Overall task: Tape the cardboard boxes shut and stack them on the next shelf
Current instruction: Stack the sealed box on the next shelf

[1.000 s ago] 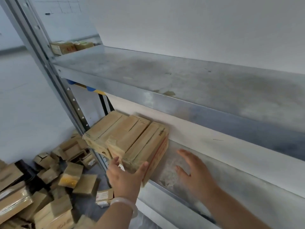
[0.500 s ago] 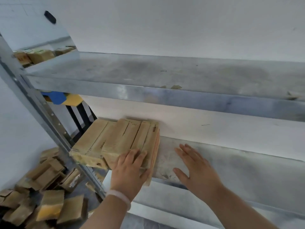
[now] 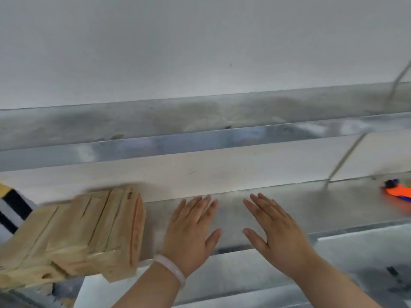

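Note:
Several taped cardboard boxes (image 3: 77, 236) lie side by side in a row at the left end of the metal shelf (image 3: 311, 210), their near ends jutting over its front edge. My left hand (image 3: 191, 230), with a pale bracelet at the wrist, hovers flat with straight fingers just right of the boxes and does not touch them. My right hand (image 3: 275, 234) is spread flat over the bare shelf further right. Neither hand holds anything.
An upper metal shelf (image 3: 200, 138) runs across above the boxes. An orange and blue tool (image 3: 398, 193) lies at the far right of the lower shelf. A white wall stands behind. A black and yellow frame (image 3: 11, 205) shows at the left edge.
My left hand has left the front of the boxes and moved right over the bare shelf. The view has swung right and up, bringing the orange tool into sight.

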